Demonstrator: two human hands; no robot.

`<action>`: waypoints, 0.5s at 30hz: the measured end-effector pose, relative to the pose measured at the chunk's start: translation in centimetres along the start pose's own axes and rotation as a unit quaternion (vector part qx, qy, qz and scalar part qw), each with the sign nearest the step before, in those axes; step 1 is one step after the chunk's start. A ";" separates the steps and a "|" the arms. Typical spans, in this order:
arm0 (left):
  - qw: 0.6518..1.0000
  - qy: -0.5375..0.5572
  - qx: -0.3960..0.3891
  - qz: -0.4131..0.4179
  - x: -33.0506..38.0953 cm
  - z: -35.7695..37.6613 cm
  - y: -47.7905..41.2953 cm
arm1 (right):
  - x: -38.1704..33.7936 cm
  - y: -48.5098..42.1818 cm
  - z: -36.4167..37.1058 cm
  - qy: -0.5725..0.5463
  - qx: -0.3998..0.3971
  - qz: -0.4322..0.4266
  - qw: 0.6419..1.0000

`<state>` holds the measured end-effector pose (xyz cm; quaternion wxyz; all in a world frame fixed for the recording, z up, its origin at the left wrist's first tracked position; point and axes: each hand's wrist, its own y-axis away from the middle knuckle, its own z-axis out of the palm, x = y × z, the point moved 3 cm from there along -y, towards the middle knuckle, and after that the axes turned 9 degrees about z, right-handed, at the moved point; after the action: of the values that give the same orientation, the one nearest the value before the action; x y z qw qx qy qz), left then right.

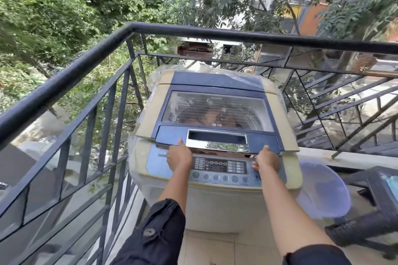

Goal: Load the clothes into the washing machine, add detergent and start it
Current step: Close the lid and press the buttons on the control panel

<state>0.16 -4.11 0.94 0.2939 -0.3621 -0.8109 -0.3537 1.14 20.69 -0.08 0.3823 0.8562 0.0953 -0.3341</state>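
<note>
A cream and blue top-loading washing machine stands on a balcony, partly wrapped in clear plastic. Its blue lid with a see-through window lies almost flat, its front edge raised a little. Reddish-brown clothes show dimly through the window. My left hand grips the lid's front edge at the left, thumb on top. My right hand grips the same edge at the right. Between my hands lies the control panel with its display and round buttons. No detergent is in view.
A dark metal railing closes the balcony on the left and behind the machine. A pale purple plastic basin sits to the machine's right, and a black plastic stool stands further right. Cream floor tiles lie below.
</note>
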 end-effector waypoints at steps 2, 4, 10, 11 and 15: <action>1.000 -0.006 0.003 0.003 0.1 0.0 0.1 | -0.1 0.0 -0.1 0.006 0.001 -0.012 1.000; 1.000 -0.014 0.001 0.008 0.2 -0.1 0.1 | -0.3 0.3 -0.2 0.028 0.008 -0.019 0.999; 0.999 -0.038 0.001 0.021 -0.1 0.0 0.0 | -0.2 0.7 -0.3 0.082 0.023 -0.021 0.996; 0.999 -0.040 0.001 0.022 -0.2 0.0 -0.1 | -0.2 0.7 -0.4 0.091 0.025 -0.023 0.995; 0.999 -0.037 -0.004 0.022 -0.3 -0.1 -0.1 | -0.3 0.6 -0.8 0.113 0.023 -0.015 0.993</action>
<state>0.25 -4.33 0.71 0.2698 -0.3944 -0.8114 -0.3366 1.59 20.85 0.82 0.3442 0.8954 0.1432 -0.2435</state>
